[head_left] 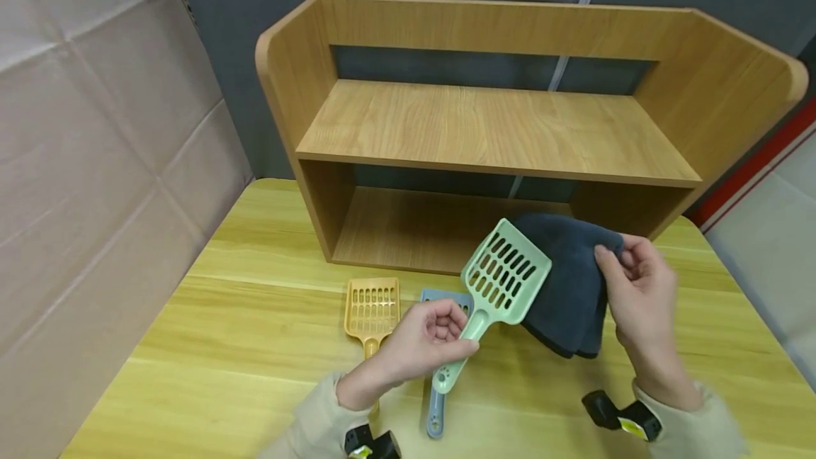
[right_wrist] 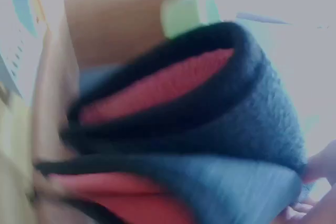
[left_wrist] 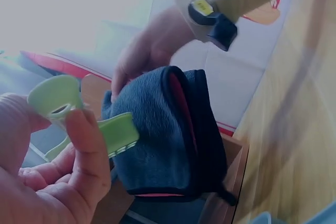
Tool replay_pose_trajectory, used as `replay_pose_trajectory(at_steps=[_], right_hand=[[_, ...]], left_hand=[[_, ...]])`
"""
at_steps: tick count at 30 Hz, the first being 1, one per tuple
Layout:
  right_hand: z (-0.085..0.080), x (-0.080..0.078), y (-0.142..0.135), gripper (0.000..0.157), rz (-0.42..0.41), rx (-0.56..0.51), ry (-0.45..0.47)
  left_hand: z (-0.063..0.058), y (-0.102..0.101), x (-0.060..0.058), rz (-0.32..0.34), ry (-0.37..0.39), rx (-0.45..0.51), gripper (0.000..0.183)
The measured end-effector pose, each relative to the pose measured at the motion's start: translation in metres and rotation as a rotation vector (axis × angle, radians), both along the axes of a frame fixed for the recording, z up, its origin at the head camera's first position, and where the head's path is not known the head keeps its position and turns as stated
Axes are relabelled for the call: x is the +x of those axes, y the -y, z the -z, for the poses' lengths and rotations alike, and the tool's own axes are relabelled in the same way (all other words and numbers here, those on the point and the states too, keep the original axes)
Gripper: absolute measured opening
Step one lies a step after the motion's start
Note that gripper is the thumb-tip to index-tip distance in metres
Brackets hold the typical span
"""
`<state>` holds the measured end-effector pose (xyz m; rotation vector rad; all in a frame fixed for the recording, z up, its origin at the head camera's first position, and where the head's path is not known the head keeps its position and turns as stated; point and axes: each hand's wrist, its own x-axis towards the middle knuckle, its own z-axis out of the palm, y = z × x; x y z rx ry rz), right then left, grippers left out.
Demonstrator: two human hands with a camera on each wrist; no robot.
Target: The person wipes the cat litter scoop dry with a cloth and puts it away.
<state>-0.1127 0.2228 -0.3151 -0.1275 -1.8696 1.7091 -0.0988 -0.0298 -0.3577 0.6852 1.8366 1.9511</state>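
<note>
My left hand [head_left: 428,340] grips the handle of a pale green slotted litter scoop [head_left: 506,271], its head raised and tilted to the right. In my right hand [head_left: 642,296] is the upper corner of a folded dark blue cloth [head_left: 564,282], pinched between thumb and fingers. The cloth hangs beside the scoop's head and partly behind it. Red inner faces of the cloth [right_wrist: 157,85] show in the right wrist view. In the left wrist view the green scoop [left_wrist: 118,132] overlaps the cloth [left_wrist: 157,135]; whether they touch I cannot tell.
A yellow scoop [head_left: 372,307] and a blue scoop [head_left: 435,413] lie on the wooden table [head_left: 255,346], both partly hidden by my left hand and the green scoop. Behind them stands a two-level wooden shelf [head_left: 497,119]. A pale wall covering [head_left: 108,147] rises at the left.
</note>
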Motion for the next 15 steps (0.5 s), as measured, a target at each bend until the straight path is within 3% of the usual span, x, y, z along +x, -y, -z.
replay_pose_trajectory(at_steps=[6,11,15], right_hand=[[0.018,0.011,0.016,0.006,-0.088,-0.412,0.049],[0.026,0.018,0.024,0.008,-0.223,-0.581,0.074],[0.026,0.014,0.023,0.005,-0.224,-0.656,0.05]], left_hand=[[0.002,-0.008,0.002,-0.029,0.05,0.075,0.018],[0.002,-0.015,0.001,-0.061,0.036,0.118,0.018],[0.001,-0.015,0.003,-0.043,0.051,0.124,0.019]])
